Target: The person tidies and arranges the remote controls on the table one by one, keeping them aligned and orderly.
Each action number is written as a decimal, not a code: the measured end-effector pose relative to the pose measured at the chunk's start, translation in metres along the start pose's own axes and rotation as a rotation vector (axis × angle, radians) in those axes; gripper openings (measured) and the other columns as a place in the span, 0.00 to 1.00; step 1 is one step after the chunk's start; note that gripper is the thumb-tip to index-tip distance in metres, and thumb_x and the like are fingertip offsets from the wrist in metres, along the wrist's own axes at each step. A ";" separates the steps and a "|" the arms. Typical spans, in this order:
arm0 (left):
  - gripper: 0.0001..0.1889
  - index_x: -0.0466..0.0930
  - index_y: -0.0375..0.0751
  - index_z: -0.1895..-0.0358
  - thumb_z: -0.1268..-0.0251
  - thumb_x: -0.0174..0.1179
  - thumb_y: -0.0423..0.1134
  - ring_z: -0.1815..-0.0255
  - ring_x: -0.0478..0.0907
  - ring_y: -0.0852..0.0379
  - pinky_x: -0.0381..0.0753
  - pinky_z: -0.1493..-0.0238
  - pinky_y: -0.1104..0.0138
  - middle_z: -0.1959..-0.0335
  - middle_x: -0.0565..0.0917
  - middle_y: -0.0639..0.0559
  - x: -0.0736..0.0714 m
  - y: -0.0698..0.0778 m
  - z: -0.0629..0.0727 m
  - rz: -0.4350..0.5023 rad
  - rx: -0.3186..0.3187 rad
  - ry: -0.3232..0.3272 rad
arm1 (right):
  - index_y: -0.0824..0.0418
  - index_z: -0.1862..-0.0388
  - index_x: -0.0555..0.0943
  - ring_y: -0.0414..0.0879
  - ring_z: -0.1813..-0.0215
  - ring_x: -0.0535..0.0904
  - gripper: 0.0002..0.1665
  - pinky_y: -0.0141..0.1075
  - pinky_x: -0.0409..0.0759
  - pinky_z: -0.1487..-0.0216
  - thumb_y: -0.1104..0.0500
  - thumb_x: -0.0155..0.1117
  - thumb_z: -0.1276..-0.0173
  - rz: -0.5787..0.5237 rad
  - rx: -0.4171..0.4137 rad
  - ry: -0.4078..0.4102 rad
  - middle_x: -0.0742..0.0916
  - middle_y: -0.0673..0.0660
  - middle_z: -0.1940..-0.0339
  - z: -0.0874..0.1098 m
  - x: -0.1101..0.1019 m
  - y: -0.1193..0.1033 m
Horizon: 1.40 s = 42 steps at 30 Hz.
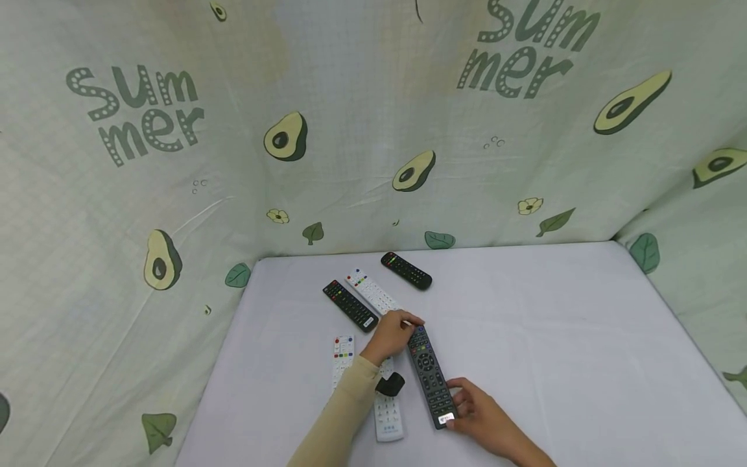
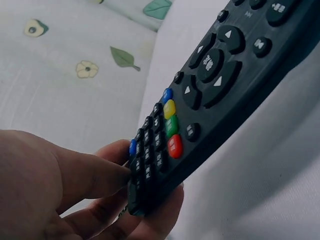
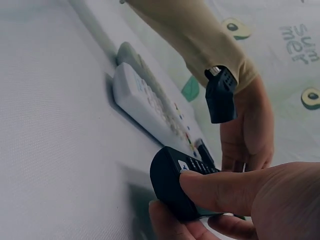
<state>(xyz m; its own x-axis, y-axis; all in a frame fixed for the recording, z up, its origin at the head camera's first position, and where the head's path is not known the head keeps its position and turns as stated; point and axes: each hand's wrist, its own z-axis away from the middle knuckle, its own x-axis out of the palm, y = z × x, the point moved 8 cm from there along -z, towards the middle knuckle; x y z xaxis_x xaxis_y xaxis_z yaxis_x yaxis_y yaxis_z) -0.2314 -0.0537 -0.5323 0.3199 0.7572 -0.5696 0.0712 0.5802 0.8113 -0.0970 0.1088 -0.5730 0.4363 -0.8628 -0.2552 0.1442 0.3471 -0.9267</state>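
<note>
A black remote control [image 1: 428, 373] with colored buttons lies between my two hands, slanting over the white table. My left hand [image 1: 392, 334] pinches its far end; in the left wrist view the thumb rests on the button face and fingers curl beneath the left hand's end of the remote [image 2: 200, 95]. At the near end, my right hand [image 1: 481, 418] grips the remote, its thumb beside the white label in the right wrist view. A shadow falls on the cloth under that end. Close to the left forearm lies a white remote [image 1: 388, 418], partly hidden by the sleeve and wrist camera.
Another white remote [image 1: 343, 353] lies left of the forearm. Beyond the left hand are a black remote [image 1: 350, 306] and a white remote [image 1: 371, 292], side by side. A further black remote [image 1: 406, 270] lies near the table's back edge. Printed cloth [image 1: 350, 207] hangs behind the table.
</note>
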 end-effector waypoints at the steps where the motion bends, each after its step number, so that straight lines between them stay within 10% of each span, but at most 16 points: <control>1: 0.13 0.91 0.39 0.51 0.26 0.58 0.26 0.55 0.81 0.57 0.81 0.57 0.66 0.49 0.89 0.45 0.001 0.000 0.000 -0.009 0.003 -0.006 | 0.77 0.30 0.69 0.47 0.61 0.83 0.44 0.33 0.83 0.64 0.65 0.79 0.43 0.005 -0.001 0.004 0.83 0.57 0.58 0.000 0.001 -0.001; 16: 0.12 0.89 0.40 0.46 0.23 0.58 0.35 0.58 0.79 0.59 0.82 0.56 0.65 0.54 0.84 0.50 0.016 -0.012 0.004 -0.061 -0.084 -0.080 | 0.75 0.28 0.67 0.40 0.65 0.81 0.48 0.32 0.82 0.67 0.67 0.81 0.45 0.116 -0.060 -0.010 0.83 0.55 0.60 -0.001 0.013 -0.007; 42: 0.15 0.88 0.34 0.44 0.22 0.58 0.38 0.43 0.83 0.49 0.82 0.37 0.54 0.49 0.87 0.45 0.019 -0.001 0.009 -0.158 0.023 -0.083 | 0.76 0.32 0.73 0.37 0.69 0.79 0.42 0.31 0.80 0.72 0.59 0.80 0.39 0.273 -0.075 0.081 0.84 0.52 0.63 -0.007 0.000 -0.024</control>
<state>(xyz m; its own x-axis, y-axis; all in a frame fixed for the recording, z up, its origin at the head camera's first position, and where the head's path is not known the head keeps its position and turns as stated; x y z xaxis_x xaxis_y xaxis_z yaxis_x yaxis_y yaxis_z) -0.2172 -0.0428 -0.5426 0.3795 0.6293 -0.6782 0.1478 0.6824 0.7158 -0.1066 0.0983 -0.5530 0.3772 -0.7689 -0.5163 -0.0363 0.5448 -0.8378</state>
